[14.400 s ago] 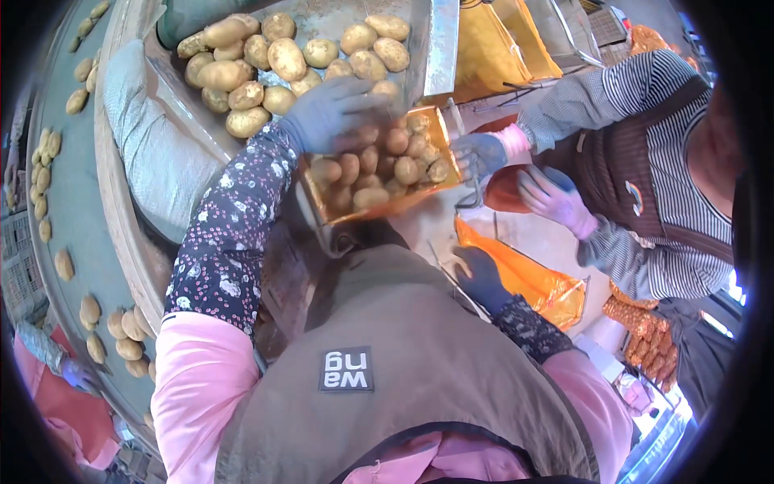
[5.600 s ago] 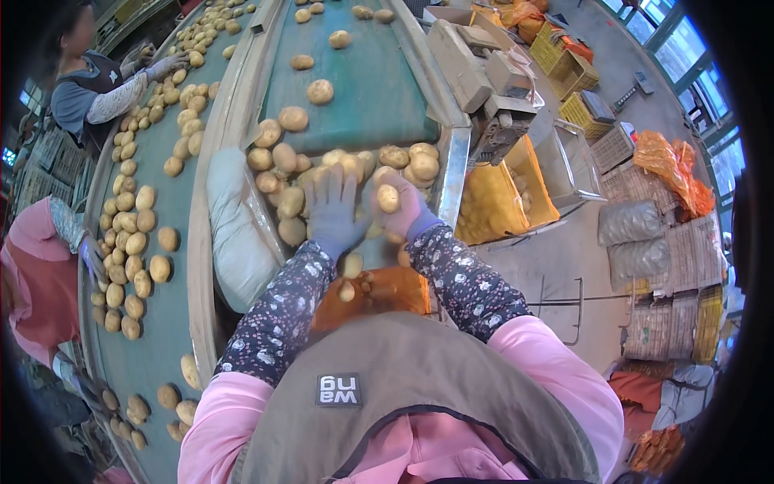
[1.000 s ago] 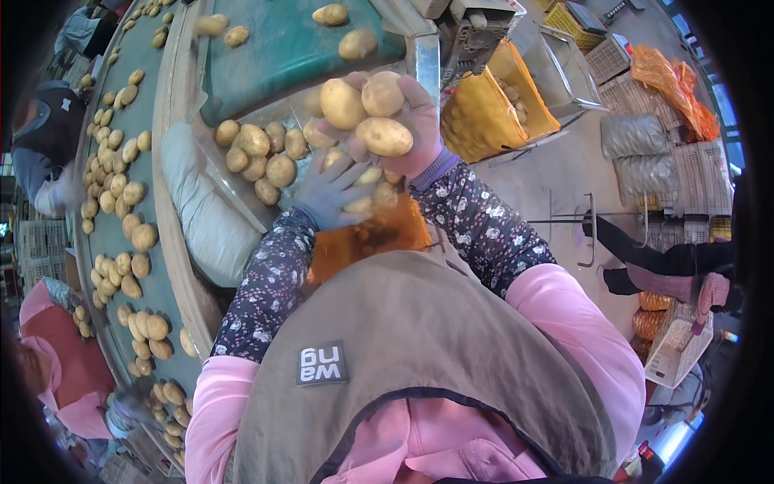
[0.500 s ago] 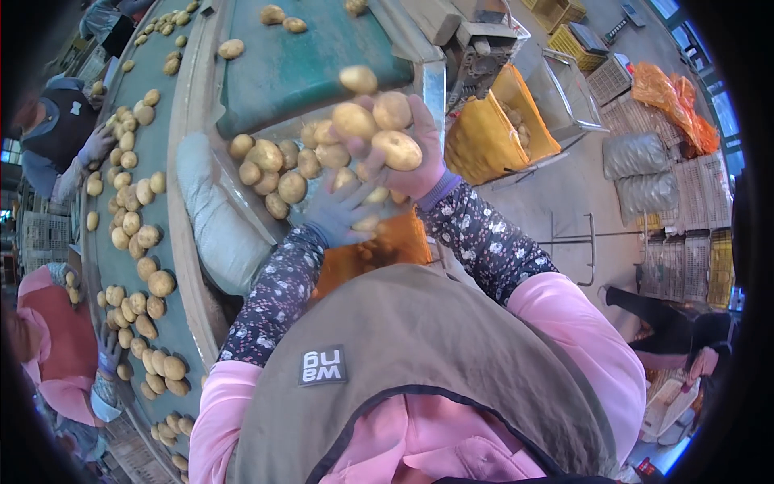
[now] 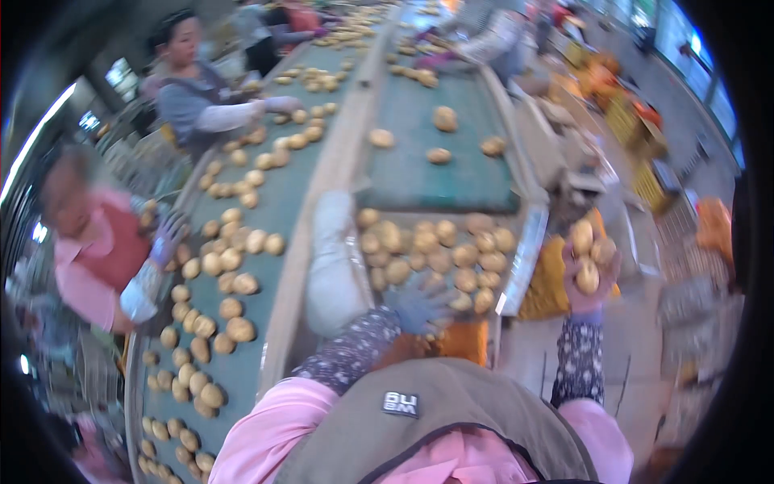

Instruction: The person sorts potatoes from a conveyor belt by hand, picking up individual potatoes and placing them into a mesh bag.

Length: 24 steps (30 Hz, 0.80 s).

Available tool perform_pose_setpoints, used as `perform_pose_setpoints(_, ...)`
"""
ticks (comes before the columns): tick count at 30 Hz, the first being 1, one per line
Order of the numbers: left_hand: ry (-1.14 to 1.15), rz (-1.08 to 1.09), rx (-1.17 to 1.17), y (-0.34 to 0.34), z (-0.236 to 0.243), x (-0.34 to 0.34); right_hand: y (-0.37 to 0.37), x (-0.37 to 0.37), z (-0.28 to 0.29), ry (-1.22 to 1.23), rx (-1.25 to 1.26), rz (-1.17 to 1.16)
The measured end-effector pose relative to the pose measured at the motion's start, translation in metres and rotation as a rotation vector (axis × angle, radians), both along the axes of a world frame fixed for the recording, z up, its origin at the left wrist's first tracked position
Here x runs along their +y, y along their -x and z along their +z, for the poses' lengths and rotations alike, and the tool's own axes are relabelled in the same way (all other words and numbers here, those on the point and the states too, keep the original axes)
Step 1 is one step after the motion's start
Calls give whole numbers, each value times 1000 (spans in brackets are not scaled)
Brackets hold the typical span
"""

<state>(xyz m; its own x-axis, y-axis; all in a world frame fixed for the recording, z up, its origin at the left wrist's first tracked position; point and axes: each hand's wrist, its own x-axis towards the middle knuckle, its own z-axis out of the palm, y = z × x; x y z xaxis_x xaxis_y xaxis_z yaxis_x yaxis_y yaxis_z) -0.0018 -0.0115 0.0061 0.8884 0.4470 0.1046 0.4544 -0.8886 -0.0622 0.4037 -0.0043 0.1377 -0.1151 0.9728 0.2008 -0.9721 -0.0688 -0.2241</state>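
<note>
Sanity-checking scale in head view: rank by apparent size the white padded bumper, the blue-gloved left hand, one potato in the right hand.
1. white padded bumper
2. left hand
3. potato held in the right hand; nearness to the camera may skew this.

A long green belt (image 5: 266, 210) runs from the lower left of the frame toward the top centre, strewn with loose potatoes (image 5: 230, 282). A pale divider rail (image 5: 322, 194) separates it from a second green belt (image 5: 435, 161) at upper centre, and a white padded roll (image 5: 330, 258) lies beside that rail near the middle. At the far left a person in a pink top (image 5: 93, 250) leans over the belt; another in grey (image 5: 201, 101) works at upper left. Orange mesh sacks (image 5: 713, 230) sit blurred at the right edge.
</note>
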Motion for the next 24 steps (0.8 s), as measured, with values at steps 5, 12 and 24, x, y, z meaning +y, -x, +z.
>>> perform_pose_setpoints(5,-75,125,-81,30,22,31,-20,43,-62,255,-103,-261)
perform_pose_setpoints(12,-14,-14,-179,-60,12,30,-74,-75,-250,517,-900,-667)
perform_pose_setpoints(24,-31,-33,-144,-68,8,12,-252,61,-1,387,-674,-1253)
